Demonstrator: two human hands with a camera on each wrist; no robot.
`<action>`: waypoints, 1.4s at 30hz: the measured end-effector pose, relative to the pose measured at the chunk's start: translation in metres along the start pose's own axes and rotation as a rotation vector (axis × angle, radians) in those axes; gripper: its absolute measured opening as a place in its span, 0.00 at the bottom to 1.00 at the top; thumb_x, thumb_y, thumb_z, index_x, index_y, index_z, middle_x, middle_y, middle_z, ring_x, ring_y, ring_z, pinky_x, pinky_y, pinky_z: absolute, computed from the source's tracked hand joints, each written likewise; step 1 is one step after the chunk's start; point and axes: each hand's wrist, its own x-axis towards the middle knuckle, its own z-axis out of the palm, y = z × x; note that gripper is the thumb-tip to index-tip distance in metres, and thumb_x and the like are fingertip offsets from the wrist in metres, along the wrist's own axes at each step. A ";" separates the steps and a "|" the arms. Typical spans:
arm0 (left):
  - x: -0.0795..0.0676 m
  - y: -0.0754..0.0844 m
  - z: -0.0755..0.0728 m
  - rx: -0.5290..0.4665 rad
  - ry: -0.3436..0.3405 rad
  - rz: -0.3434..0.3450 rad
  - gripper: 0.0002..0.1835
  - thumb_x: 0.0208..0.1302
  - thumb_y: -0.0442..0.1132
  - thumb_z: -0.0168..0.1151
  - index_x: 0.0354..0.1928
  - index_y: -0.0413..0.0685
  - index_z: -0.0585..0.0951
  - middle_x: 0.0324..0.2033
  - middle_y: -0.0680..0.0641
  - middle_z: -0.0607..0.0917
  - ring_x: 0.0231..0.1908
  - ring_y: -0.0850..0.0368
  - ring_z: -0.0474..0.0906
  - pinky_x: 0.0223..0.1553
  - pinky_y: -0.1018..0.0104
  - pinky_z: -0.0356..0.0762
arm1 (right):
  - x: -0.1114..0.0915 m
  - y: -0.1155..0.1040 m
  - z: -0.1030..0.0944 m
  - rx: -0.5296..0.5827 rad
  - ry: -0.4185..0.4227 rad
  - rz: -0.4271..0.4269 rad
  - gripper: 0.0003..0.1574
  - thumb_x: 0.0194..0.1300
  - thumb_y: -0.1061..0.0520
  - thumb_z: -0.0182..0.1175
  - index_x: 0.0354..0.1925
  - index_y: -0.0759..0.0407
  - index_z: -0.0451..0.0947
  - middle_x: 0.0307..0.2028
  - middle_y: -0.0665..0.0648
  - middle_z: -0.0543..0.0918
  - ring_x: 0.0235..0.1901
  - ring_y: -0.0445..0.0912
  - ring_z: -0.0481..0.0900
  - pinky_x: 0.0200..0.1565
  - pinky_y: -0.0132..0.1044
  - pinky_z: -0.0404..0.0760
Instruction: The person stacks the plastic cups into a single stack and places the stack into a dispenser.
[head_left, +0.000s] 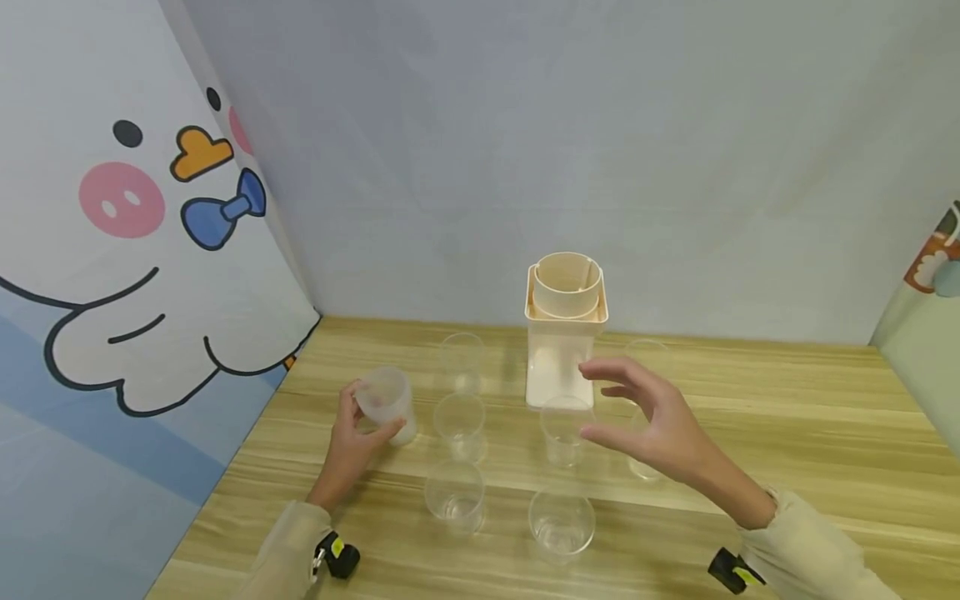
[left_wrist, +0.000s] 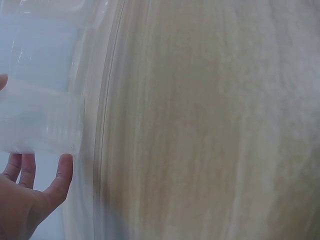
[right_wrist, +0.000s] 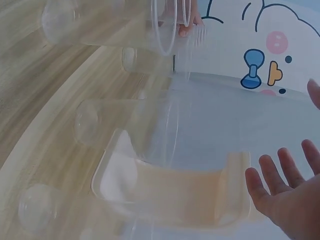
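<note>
Wood-grain table with a pale backdrop behind it. Left hand is clamped round a cloudy-looking stack of cups over on the left side. Right hand hovers, thumb and fingertips well apart, near some clear cups and a cream stand.

no legible text, no readable labels, no brands, no numbers, no signs
</note>
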 end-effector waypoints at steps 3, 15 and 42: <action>-0.004 0.013 0.001 -0.004 -0.006 -0.012 0.43 0.56 0.37 0.69 0.67 0.46 0.53 0.60 0.36 0.65 0.60 0.43 0.63 0.44 0.72 0.73 | -0.006 0.001 -0.004 -0.008 0.007 0.008 0.39 0.46 0.72 0.72 0.57 0.64 0.71 0.54 0.56 0.76 0.56 0.46 0.72 0.54 0.33 0.72; -0.006 0.019 0.002 0.006 0.004 -0.018 0.42 0.56 0.36 0.70 0.67 0.44 0.54 0.59 0.37 0.66 0.60 0.44 0.64 0.45 0.71 0.72 | -0.025 0.008 -0.025 -0.067 0.041 0.027 0.41 0.45 0.73 0.71 0.59 0.65 0.69 0.57 0.56 0.74 0.58 0.46 0.70 0.56 0.33 0.70; -0.006 0.022 -0.001 -0.034 -0.007 -0.033 0.44 0.54 0.35 0.71 0.67 0.44 0.54 0.61 0.35 0.66 0.63 0.42 0.61 0.61 0.42 0.57 | -0.072 0.038 -0.050 -0.221 0.139 0.232 0.47 0.48 0.66 0.73 0.64 0.57 0.64 0.62 0.53 0.69 0.61 0.38 0.63 0.55 0.23 0.66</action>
